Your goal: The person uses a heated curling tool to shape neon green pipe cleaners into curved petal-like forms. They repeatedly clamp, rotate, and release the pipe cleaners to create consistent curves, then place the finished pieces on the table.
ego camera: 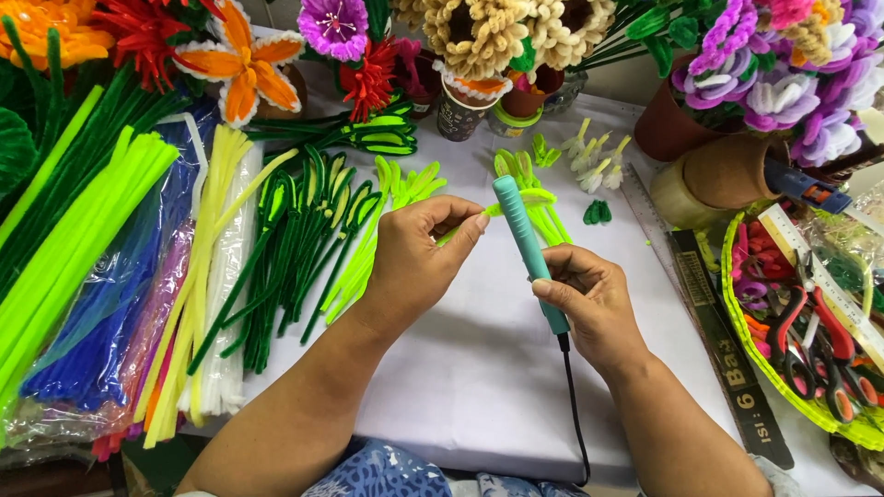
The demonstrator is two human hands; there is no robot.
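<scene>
1. Nearest the camera: both forearms over a patterned blue garment point(387, 469), then the white sheet point(479, 368) covering the worktop. A black cord point(573, 405) runs from the tool back toward the near edge.
2. Right hand point(594, 299): grip clenched around the lower half of a teal corded heating tool point(527, 244), tip pointing away from the body.
3. Left hand point(414, 258): thumb and forefinger pinch a lime-green pipe-cleaner piece point(529, 197), held right against the tool's upper end. Whether it sits inside a clamp or only touches the side, cannot tell.
4. Risk (judgement): the left fingertips are just beside the working end; if that end is hot, a small slip could burn them.
5. Risk: the piece is thin and held only at one end; it could twist out of the pinch or be overheated and deform.
6. Risk: the cord could snag at the worktop edge and jerk the tool.
7. Risk: finished green leaf shapes point(539, 216) lie directly beyond the tip; a forward lurch would touch them.
8. Open room: bare sheet under and in front of the hands.
9. Crowded edges: pipe-cleaner bundles point(101, 267) left, flower pots point(479, 55) along the far edge, ruler point(727, 359) and yellow-green basket point(737, 304) holding scissors point(820, 345) right.
</scene>
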